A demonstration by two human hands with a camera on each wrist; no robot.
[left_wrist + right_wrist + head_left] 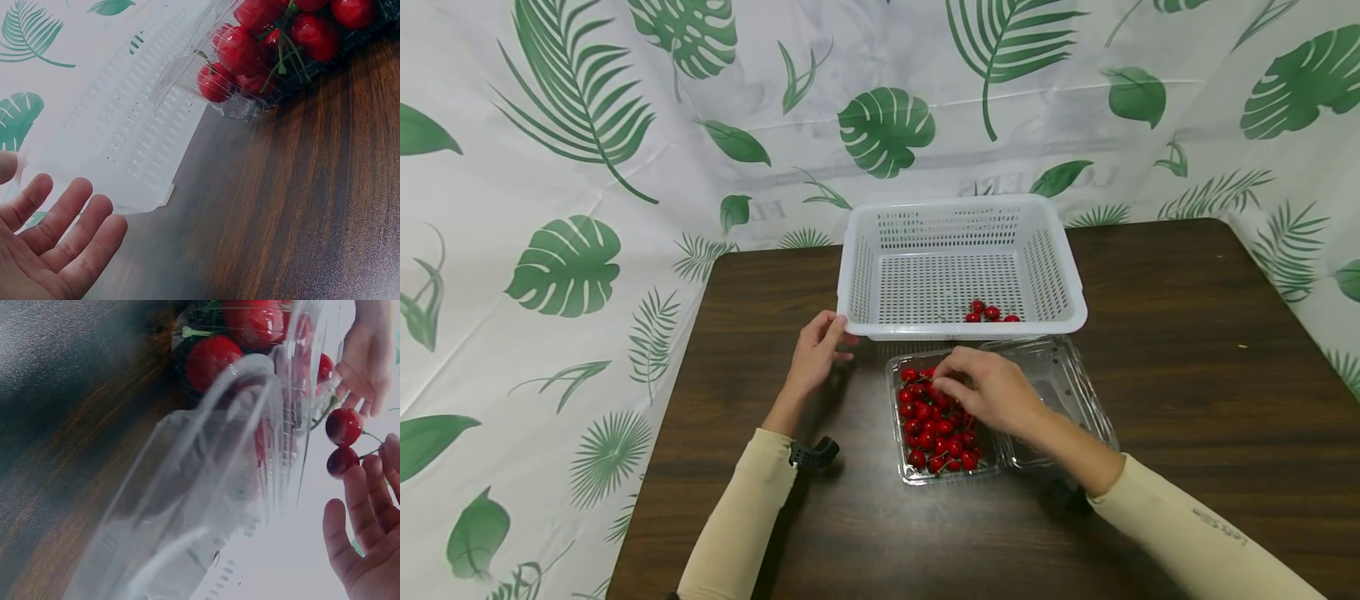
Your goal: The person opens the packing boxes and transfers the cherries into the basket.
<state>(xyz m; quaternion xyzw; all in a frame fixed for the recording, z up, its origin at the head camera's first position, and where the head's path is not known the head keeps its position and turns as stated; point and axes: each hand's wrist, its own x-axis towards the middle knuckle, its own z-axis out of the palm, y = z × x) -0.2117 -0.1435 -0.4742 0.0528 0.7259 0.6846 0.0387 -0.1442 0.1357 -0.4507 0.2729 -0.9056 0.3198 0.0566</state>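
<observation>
My right hand (992, 390) is over the clear plastic clamshell box (904, 477), which is full of red cherries (925, 410). In the right wrist view, the thumb and forefinger pinch the thin stems of a pair of cherries (344, 427), which hang beside the fingertips. At the front left corner of the white perforated basket (868, 327) is my left hand (814, 354), its thumb against the rim. The left wrist view shows the other fingers (94, 250) extended and loosely spread, with nothing in the palm.
Several cherries (992, 312) lie inside the basket near its front right. The box's transparent lid (1060, 387) is folded back to the right, close to the basket's front. All stand on a dark wooden table (1180, 358), with a leaf-patterned sheet (790, 167) behind.
</observation>
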